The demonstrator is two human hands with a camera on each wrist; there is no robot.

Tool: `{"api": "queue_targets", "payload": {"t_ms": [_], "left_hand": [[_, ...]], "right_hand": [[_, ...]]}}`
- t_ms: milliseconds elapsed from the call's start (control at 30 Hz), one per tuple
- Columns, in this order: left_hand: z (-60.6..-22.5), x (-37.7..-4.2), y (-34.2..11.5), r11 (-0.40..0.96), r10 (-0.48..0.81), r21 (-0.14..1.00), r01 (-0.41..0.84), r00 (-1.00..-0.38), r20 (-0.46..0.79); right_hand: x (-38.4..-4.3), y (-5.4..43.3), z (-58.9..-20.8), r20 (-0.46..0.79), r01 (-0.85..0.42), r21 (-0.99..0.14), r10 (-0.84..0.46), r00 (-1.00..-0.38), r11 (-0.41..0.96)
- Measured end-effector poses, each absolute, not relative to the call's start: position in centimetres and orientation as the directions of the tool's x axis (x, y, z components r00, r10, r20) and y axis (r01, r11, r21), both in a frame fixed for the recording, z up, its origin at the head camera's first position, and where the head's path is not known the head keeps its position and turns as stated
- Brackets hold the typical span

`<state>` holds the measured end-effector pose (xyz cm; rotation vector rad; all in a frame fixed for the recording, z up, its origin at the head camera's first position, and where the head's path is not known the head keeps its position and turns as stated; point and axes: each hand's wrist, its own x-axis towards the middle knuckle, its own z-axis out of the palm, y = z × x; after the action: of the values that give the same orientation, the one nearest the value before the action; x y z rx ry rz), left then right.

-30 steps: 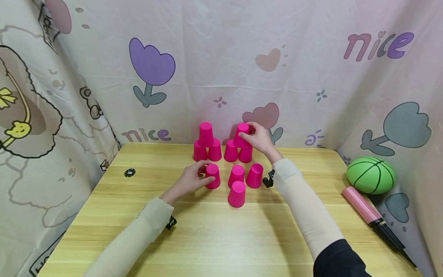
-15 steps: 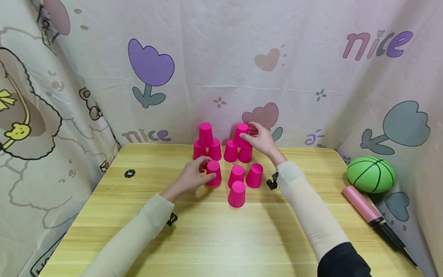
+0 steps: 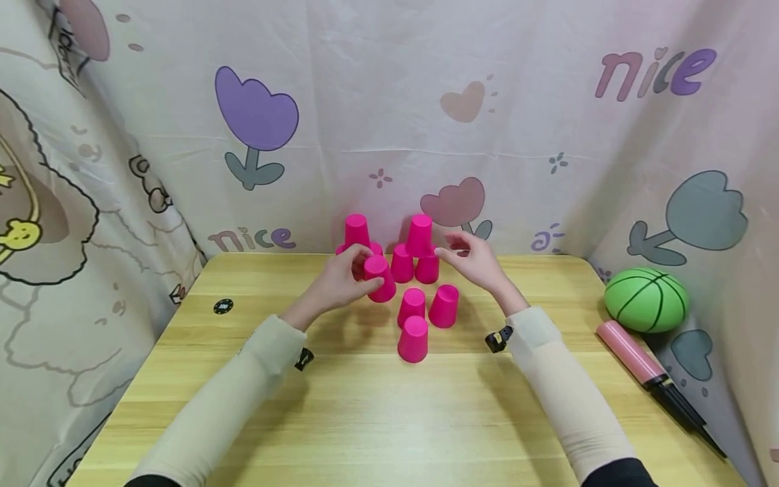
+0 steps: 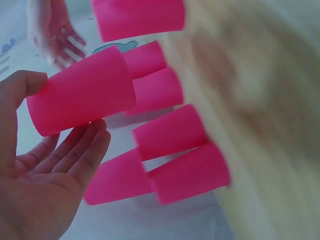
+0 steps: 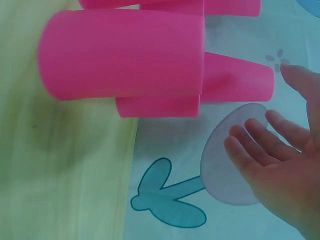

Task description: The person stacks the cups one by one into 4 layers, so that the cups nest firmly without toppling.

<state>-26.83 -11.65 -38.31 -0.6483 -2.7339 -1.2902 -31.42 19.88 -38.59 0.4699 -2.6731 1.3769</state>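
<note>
My left hand (image 3: 341, 277) pinches a pink plastic cup (image 3: 380, 279) between thumb and fingers, upside down and slightly tilted. In the left wrist view this held cup (image 4: 82, 95) is off the table, near two small cup pyramids. The left pyramid, topped by one cup (image 3: 356, 231), is partly covered by the left hand. Beside it stands the right pyramid, its top cup (image 3: 420, 235) resting on two others. My right hand (image 3: 477, 264) is just right of that pyramid, fingers loosely bent and holding nothing; the right wrist view shows the hand (image 5: 275, 165) apart from the cups.
Three more upside-down cups stand nearer me: one at the right (image 3: 444, 306), one behind (image 3: 412, 301) and one in front (image 3: 413, 339). A black chip (image 3: 223, 306) lies left. At the right edge are a green ball (image 3: 647, 299) and a pink hand pump (image 3: 633, 352). A printed curtain (image 3: 365, 101) hangs behind.
The left hand has lifted the cup off the table and carried it towards the pyramids. The right hand has let go of the right pyramid's top cup and drawn back rightwards.
</note>
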Motion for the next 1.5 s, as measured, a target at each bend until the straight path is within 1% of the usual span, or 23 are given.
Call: {"api": "queue_targets", "payload": {"t_ms": [300,533,767,1000,1133,1333,1500], "left_hand": [[-34.3,-28.5,-10.7,0.609,0.339,0.632,0.480,-0.877,0.340],[-32.6,-30.2,-10.2,0.649,0.319,0.595,0.474,-0.880,0.352],[-32.3,-31.9,-9.6,0.692,0.300,0.573,0.438,-0.897,0.323],[-32.4,-33.2,-8.9,0.735,0.262,0.557,0.387,-0.920,0.293],[-32.8,-34.0,-8.6,0.766,0.237,0.535,0.356,-0.931,0.279],[-33.3,-34.8,-8.5,0.785,0.206,0.533,0.317,-0.944,0.258],[-33.8,-35.2,-8.3,0.804,0.206,0.506,0.313,-0.944,0.257]], "right_hand": [[-28.7,21.5,-40.2,0.200,-0.329,-0.753,-0.278,-0.939,0.570],[-27.2,21.9,-41.7,0.183,-0.332,-0.758,-0.307,-0.934,0.561],[-26.3,22.2,-43.2,0.144,-0.307,-0.772,-0.316,-0.938,0.556],[-25.8,22.3,-44.2,0.148,-0.310,-0.773,-0.319,-0.936,0.553],[-25.7,22.3,-44.6,0.143,-0.299,-0.782,-0.310,-0.940,0.547],[-25.5,22.2,-44.8,0.137,-0.287,-0.787,-0.300,-0.944,0.546],[-25.7,22.1,-44.8,0.149,-0.295,-0.787,-0.297,-0.943,0.541]]}}
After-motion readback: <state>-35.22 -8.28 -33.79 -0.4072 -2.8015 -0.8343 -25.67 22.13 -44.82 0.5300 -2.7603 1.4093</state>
